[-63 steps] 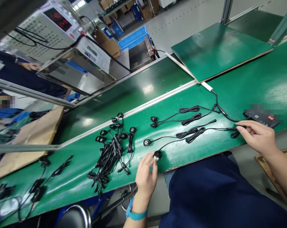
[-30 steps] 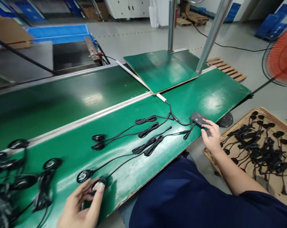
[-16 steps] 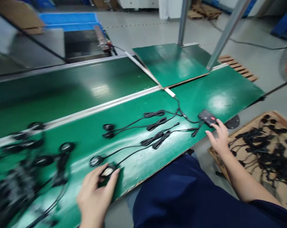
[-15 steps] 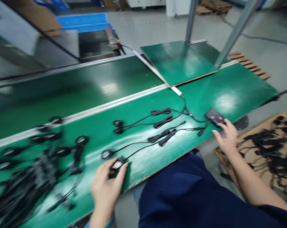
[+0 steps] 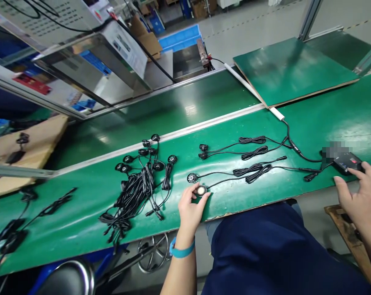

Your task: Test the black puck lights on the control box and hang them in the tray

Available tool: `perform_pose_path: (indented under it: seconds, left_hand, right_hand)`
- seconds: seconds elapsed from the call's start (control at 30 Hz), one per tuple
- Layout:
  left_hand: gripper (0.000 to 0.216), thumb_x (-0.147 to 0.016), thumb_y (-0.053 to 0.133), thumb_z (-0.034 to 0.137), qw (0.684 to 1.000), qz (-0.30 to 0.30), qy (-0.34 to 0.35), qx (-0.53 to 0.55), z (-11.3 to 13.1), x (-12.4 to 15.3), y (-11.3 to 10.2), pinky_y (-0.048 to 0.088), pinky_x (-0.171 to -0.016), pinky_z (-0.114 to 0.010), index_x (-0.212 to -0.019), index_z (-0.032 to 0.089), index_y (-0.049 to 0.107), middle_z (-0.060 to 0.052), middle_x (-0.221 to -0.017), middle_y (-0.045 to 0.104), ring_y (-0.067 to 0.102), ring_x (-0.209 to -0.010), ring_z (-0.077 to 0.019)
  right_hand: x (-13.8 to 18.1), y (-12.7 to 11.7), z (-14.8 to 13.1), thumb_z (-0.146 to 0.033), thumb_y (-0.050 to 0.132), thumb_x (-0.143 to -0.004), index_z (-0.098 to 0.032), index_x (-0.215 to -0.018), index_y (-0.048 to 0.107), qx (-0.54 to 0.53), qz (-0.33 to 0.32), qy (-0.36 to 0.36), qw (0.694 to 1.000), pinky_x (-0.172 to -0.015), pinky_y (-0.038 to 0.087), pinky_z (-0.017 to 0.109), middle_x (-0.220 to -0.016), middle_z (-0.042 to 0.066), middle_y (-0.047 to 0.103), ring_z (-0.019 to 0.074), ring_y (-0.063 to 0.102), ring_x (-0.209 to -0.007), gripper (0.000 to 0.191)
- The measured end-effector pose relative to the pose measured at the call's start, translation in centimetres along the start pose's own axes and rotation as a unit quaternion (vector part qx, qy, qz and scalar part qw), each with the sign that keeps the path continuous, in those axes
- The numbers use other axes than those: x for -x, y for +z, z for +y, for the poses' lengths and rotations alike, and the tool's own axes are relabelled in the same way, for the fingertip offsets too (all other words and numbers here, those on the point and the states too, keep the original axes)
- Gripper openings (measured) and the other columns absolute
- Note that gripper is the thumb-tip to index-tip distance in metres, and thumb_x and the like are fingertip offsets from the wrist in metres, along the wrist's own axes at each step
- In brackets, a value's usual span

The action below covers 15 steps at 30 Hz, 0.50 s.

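Note:
Thumb and fingers of my left hand (image 5: 190, 207) pinch a small round light (image 5: 201, 190) with a pale, bright face and a black rim. Its black cable (image 5: 225, 181) runs right through a tied coil to a connector near a black box. A second round light (image 5: 192, 178) lies just beyond my left hand. My right hand (image 5: 362, 190) has its fingers apart, fingertips resting on the near side of the black box (image 5: 345, 162), which carries a red switch. Part of the box is blurred out.
A heap of black cables (image 5: 133, 196) with round heads lies left on the green bench (image 5: 234, 205). Two more coiled cables (image 5: 254, 152) lie farther back. A white bar (image 5: 277, 114) adjoins a raised green board (image 5: 299, 73). A round stool (image 5: 65, 278) stands below the bench edge.
The view has swung left, so the bench and both hands appear farther right. My left hand keeps the round light; my right hand stays at the black box.

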<state>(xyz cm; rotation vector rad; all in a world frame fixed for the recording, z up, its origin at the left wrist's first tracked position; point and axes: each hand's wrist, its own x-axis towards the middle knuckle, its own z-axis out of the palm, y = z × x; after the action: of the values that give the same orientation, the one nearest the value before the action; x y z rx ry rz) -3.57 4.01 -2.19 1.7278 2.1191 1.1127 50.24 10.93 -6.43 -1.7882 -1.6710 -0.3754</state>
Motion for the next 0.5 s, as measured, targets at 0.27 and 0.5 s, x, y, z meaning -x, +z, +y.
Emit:
perform_pose_path:
  seconds: [0.27, 0.5]
  left_hand:
    - [0.054, -0.082, 0.075, 0.056, 1.000, 0.010, -0.014, -0.008, -0.7, 0.3, 0.2, 0.054, -0.075, -0.036, -0.120, 0.019, 0.067, -0.004, -0.091, 0.068, 0.055, -0.069, -0.0164]
    - [0.024, -0.094, 0.065, 0.034, 0.997, 0.005, 0.077, -0.001, -0.4, 0.3, -0.3, 0.055, -0.076, -0.034, -0.112, 0.018, 0.069, -0.010, -0.105, 0.072, 0.065, -0.088, -0.0202]
  right_hand:
    - [-0.3, -1.1, -1.5, -0.057, 0.065, -0.090, -0.023, -0.117, 0.067, -0.017, -0.003, -0.008, 1.000, -0.108, 0.043, 0.056, -0.148, 0.019, 0.054, 0.0388, 0.054, -0.133, 0.044]
    - [-0.7, -1.4, -1.5, -0.060, 0.062, -0.090, -0.021, -0.116, 0.067, -0.022, -0.016, 0.008, 1.000, -0.108, 0.044, 0.054, -0.148, 0.019, 0.055, 0.0393, 0.056, -0.131, 0.047]
